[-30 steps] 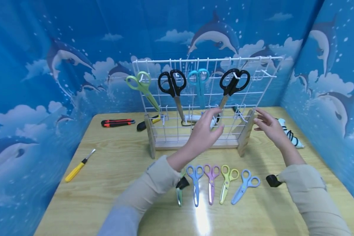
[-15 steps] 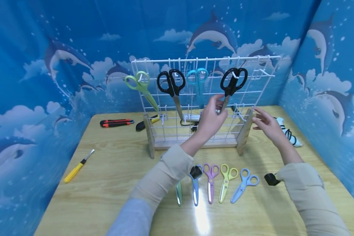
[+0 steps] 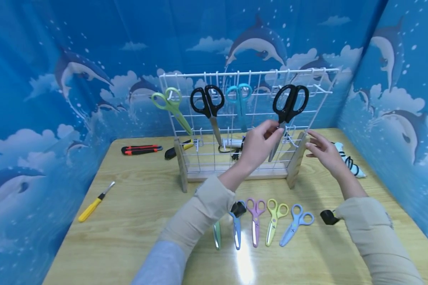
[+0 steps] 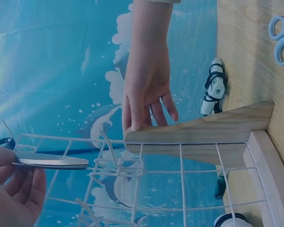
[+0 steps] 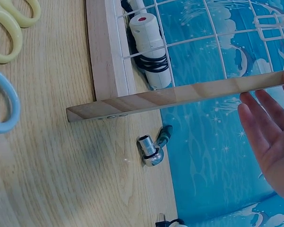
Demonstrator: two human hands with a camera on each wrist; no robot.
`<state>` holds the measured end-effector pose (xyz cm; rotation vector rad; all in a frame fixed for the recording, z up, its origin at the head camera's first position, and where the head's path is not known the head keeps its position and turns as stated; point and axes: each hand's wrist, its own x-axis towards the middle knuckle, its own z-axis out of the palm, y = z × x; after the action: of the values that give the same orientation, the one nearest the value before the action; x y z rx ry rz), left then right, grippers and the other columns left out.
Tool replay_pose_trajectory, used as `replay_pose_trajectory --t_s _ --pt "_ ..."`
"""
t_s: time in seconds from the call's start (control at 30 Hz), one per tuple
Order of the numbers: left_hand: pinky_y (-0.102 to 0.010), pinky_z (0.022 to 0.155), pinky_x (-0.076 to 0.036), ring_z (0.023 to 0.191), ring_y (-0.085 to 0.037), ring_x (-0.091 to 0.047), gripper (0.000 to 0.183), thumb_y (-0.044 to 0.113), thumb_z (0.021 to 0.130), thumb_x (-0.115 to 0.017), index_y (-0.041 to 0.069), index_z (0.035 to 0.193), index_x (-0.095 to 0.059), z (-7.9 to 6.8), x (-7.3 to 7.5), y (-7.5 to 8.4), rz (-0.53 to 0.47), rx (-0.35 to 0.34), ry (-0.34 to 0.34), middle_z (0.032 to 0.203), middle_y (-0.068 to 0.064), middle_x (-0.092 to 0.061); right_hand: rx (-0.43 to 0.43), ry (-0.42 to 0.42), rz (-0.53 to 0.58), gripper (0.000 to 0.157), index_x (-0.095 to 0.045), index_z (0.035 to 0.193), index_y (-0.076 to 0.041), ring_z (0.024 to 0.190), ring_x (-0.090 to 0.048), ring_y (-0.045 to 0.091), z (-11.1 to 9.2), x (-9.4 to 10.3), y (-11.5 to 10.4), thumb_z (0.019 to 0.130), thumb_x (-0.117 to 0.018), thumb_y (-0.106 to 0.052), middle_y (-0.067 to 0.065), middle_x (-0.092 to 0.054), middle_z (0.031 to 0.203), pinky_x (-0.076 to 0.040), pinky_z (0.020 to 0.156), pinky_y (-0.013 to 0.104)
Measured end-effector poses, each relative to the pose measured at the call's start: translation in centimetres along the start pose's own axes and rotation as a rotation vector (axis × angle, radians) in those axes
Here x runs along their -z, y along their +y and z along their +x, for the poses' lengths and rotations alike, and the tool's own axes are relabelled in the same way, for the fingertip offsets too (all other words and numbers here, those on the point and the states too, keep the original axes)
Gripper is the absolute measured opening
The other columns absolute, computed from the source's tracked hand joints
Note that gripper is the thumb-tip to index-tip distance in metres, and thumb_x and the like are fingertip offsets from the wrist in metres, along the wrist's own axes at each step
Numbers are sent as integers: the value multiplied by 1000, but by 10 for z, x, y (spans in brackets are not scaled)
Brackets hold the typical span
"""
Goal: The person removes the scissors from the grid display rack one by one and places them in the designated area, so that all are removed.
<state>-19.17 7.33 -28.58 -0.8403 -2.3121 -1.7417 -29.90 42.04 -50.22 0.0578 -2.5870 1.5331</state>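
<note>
My left hand [image 3: 258, 144] pinches the blades of black-handled scissors [image 3: 290, 103] between thumb and fingers. Their handles point up, in front of the right part of a white wire rack [image 3: 214, 164]. In the left wrist view, the blade [image 4: 52, 160] juts out past the fingers. My right hand [image 3: 326, 152] touches the upper end of the rack's right wooden post [image 5: 180, 94], its fingers fairly straight. Still hanging on the rack are light green scissors [image 3: 172, 105], another black pair [image 3: 207, 102] and turquoise scissors [image 3: 239, 97].
Several scissors lie in a row before the rack, among them a pink pair [image 3: 255, 221], a yellow pair [image 3: 274, 221] and a blue pair [image 3: 295, 225]. A yellow screwdriver [image 3: 96, 202] and a red-black cutter [image 3: 141, 149] lie left. A cord-wrapped white tool [image 3: 349, 160] lies right.
My left hand rose to the hanging black scissors and took hold of their blades. The scissors have since shifted right and toward me. The right hand has stayed at the post.
</note>
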Motion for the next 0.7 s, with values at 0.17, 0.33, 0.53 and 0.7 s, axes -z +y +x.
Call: replay_pose_trajectory --t_s 0.17,0.33,0.53,0.7 --pt "-14 58 -46 66 -3 -52 18 20 85 -51 9 97 -57 -17 6 7 -16 -92 -40 83 1 -59 11 29 -12 52 -26 128 -41 107 -46 22 6 -3 12 81 -48 -43 -3 -36 131 -51 67 36" --pt "-14 61 -47 69 -5 -53 16 13 82 -54 3 95 -59 -41 23 12 -32 -122 -45 85 -4 -60 6 -44 33 52 -24 130 -38 107 -46 14 -3 -2 -12 84 -48 -37 0 -35 132 -51 67 28" --pt "-20 61 -49 68 -16 -56 14 8 80 -56 -1 91 -59 -80 59 26 -29 54 -70 83 -10 -61 7 -120 186 50 -26 133 -26 109 -45 16 -29 -4 -66 87 -46 -26 9 -34 132 -49 75 30" --pt "-23 61 -49 67 -12 -55 14 16 78 -59 9 90 -61 -111 85 -7 10 279 -74 82 -3 -61 29 -33 50 51 -25 130 -37 106 -47 17 -5 0 -9 84 -48 -36 0 -36 131 -51 68 32"
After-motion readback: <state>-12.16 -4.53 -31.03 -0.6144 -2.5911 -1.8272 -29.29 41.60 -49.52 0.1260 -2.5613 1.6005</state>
